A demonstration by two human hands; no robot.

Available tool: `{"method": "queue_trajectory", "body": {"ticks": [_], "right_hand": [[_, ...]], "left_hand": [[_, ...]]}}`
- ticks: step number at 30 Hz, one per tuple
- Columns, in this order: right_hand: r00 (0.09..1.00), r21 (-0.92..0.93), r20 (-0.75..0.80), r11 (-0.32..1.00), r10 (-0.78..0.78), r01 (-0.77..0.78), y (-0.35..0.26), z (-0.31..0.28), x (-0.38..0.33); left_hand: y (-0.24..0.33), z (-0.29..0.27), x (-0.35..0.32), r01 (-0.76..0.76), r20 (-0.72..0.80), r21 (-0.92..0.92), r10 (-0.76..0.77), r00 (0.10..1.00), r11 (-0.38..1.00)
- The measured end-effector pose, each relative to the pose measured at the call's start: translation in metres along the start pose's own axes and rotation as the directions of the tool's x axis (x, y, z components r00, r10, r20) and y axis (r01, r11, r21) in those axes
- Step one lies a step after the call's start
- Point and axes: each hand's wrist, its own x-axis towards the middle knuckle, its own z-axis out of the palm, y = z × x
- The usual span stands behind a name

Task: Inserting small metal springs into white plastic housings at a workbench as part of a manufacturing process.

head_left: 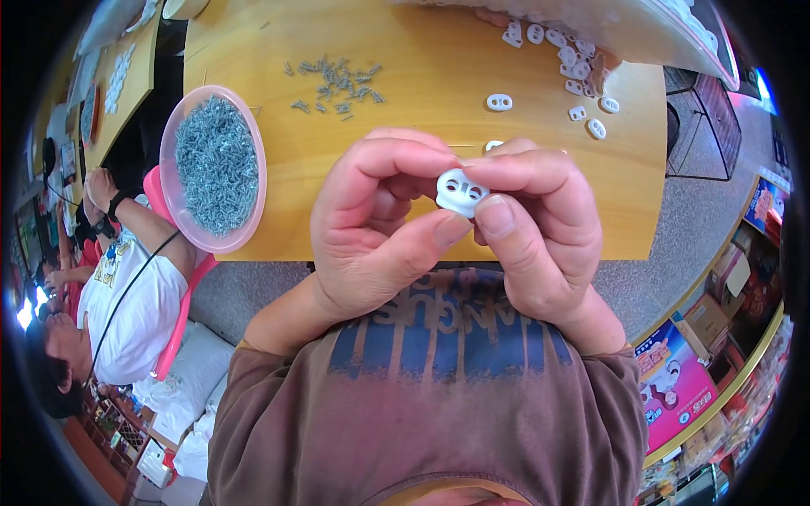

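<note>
A white two-hole plastic cord lock (pixel 461 193) is pinched between my two hands, above the near part of the table. My left hand (pixel 380 219) grips its left side between thumb and fingers. On the other side, the thumb and forefinger of my right hand (pixel 540 223) hold its right edge. Just beyond my fingers, another white piece (pixel 494 146) shows in part. Farther off lies a loose cord lock (pixel 499 102) with two holes. To the left, small grey metal springs (pixel 337 80) are scattered on the wood.
A pink bowl (pixel 261 169) full of small springs stands at the table's left edge. More white cord locks (pixel 576 63) lie at the far right beside a clear plastic bag (pixel 650 34). Another person (pixel 139 287) sits to the left on a pink chair (pixel 190 312).
</note>
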Motion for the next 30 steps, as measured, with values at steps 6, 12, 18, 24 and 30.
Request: {"method": "queue_trajectory", "body": {"ticks": [6,12,18,24,30], "right_hand": [[0.999,0.025,-0.029,1.0,0.016,-0.015,-0.0012,0.0032,-0.0018],[1.0,0.049,0.01,0.999,0.021,-0.022,0.001,-0.0003,-0.0011],[0.995,0.251,0.064,0.964,0.071,-0.085,0.0001,0.0008,-0.0024],[0.989,0.39,0.069,0.909,0.128,-0.144,-0.0022,0.002,-0.0063],[0.965,0.448,0.093,0.855,0.244,-0.26,-0.0069,-0.0013,-0.005]], "left_hand": [[0.0009,-0.0021,-0.0022,-0.003,0.023,0.045,0.002,1.0,0.999],[-0.0017,-0.0034,-0.0031,0.004,0.012,0.037,-0.005,1.0,0.999],[0.0001,-0.0073,-0.0035,-0.011,0.076,0.01,0.01,0.997,1.0],[0.0032,-0.0064,-0.0033,-0.018,0.118,0.039,0.013,0.993,0.999],[0.0069,-0.0032,-0.0032,0.029,0.073,0.074,-0.035,0.997,0.997]]}}
